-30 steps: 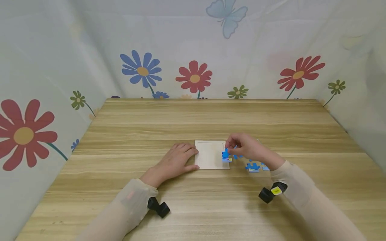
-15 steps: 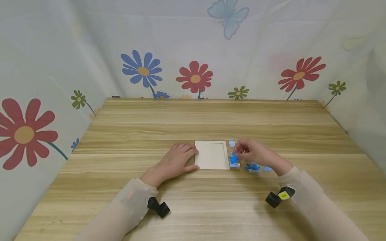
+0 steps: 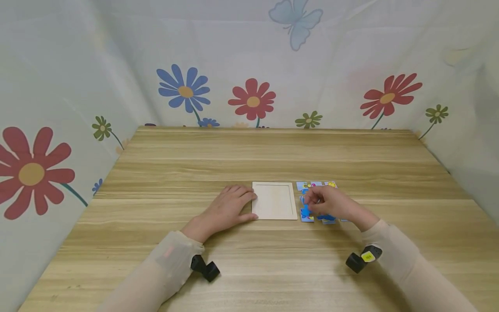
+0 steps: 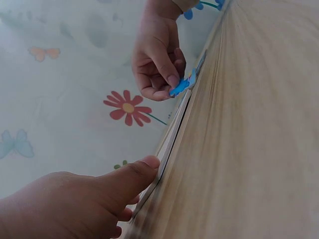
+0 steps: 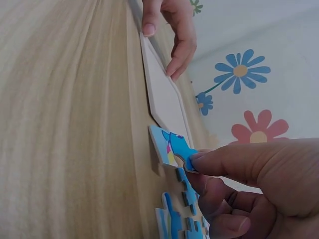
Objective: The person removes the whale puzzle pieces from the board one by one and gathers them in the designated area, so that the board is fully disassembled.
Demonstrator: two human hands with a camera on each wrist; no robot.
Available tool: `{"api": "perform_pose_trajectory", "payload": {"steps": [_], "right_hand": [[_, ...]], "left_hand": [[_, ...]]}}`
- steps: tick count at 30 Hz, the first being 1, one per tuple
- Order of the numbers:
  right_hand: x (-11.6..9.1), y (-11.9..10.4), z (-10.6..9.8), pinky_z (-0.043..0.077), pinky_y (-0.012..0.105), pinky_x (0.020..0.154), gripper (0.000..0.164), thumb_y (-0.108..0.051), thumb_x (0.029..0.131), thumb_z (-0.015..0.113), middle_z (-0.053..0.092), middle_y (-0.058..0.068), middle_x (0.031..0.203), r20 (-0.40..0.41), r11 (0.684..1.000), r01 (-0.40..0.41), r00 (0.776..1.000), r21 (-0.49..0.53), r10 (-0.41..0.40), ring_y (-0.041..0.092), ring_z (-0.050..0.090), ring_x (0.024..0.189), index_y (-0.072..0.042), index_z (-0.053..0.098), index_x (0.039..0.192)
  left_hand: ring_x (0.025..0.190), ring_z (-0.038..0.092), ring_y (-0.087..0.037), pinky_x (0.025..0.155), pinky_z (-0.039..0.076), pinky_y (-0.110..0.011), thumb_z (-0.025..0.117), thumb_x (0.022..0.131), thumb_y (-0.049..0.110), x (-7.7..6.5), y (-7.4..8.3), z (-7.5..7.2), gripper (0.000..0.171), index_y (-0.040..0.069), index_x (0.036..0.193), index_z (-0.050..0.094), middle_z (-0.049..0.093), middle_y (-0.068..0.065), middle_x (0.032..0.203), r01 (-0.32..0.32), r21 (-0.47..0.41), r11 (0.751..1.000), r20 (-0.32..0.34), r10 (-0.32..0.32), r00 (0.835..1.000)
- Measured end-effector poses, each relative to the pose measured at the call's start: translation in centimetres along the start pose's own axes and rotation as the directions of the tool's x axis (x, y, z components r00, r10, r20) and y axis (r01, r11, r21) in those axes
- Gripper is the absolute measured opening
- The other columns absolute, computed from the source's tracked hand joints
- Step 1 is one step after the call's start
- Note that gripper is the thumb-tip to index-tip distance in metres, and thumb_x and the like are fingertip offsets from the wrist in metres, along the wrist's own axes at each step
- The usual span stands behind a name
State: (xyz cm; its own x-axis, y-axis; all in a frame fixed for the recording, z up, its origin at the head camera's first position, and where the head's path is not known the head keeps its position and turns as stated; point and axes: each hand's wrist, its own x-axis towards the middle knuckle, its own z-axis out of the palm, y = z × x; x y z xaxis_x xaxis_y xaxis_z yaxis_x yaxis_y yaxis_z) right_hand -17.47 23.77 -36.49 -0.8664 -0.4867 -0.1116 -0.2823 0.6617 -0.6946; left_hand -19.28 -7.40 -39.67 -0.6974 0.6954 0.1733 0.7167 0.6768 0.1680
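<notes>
My right hand pinches a blue jigsaw piece between thumb and forefinger, just right of a shallow wooden puzzle tray. One side of the piece is pale blue with a pink and yellow mark. At the tray's left edge rests my left hand, its fingers and thumb spread along the rim. In the left wrist view its thumb lies on the tray's edge. Nothing lies inside the tray. Under and around my right hand are several more jigsaw pieces, partly hidden by it.
The wooden tabletop runs back to a white cloth backdrop printed with flowers and a butterfly. Each wrist carries a small black camera, such as the right one.
My right hand has moved the pinched jigsaw piece rightward and slightly toward me, from over the tray's right edge to beside it. My left hand has stayed in place.
</notes>
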Motion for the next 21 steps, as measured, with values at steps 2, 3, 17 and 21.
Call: {"api": "perform_pose_trajectory", "payload": {"steps": [2,3,17,21], "right_hand": [[-0.01,0.11,0.1,0.043,0.019,0.058,0.005,-0.002,0.088,0.063,0.057,0.003,0.079,-0.003,1.0,-0.001,1.0,-0.006,0.001,0.009,0.049,0.066,-0.002,0.061,0.093],[-0.01,0.16,0.15,0.043,0.019,0.058,0.005,-0.002,0.088,0.063,0.057,0.003,0.079,-0.005,1.0,-0.002,1.0,-0.006,0.002,0.009,0.049,0.066,-0.002,0.061,0.093],[-0.17,0.15,0.64,0.043,0.019,0.057,0.005,-0.002,0.088,0.064,0.061,0.004,0.079,-0.031,0.999,-0.011,0.999,-0.039,0.009,0.007,0.05,0.065,-0.001,0.063,0.093],[-0.11,0.14,0.74,0.043,0.019,0.058,0.004,-0.003,0.088,0.064,0.061,0.004,0.079,-0.041,0.999,-0.016,0.999,-0.046,0.014,0.008,0.049,0.066,-0.002,0.064,0.092]], "left_hand": [[0.126,0.05,-0.028,0.11,0.035,-0.046,0.064,0.087,0.05,0.0,0.0,0.0,0.055,0.01,0.125,0.06,0.057,-0.008,0.132,0.001,-0.002,1.0,0.001,-0.001,1.0],[0.126,0.05,-0.028,0.11,0.035,-0.046,0.064,0.087,0.05,0.0,0.01,0.0,0.055,0.01,0.125,0.06,0.057,-0.008,0.132,0.0,-0.001,1.0,0.001,0.0,1.0],[0.124,0.051,-0.028,0.109,0.035,-0.045,0.065,0.087,0.049,0.07,-0.14,0.15,0.054,0.01,0.124,0.061,0.058,-0.008,0.13,-0.014,0.018,1.0,-0.012,0.015,1.0],[0.124,0.051,-0.028,0.109,0.035,-0.044,0.065,0.087,0.049,0.08,-0.12,0.1,0.054,0.01,0.123,0.061,0.058,-0.007,0.13,-0.018,0.026,0.999,-0.016,0.018,1.0]]}}
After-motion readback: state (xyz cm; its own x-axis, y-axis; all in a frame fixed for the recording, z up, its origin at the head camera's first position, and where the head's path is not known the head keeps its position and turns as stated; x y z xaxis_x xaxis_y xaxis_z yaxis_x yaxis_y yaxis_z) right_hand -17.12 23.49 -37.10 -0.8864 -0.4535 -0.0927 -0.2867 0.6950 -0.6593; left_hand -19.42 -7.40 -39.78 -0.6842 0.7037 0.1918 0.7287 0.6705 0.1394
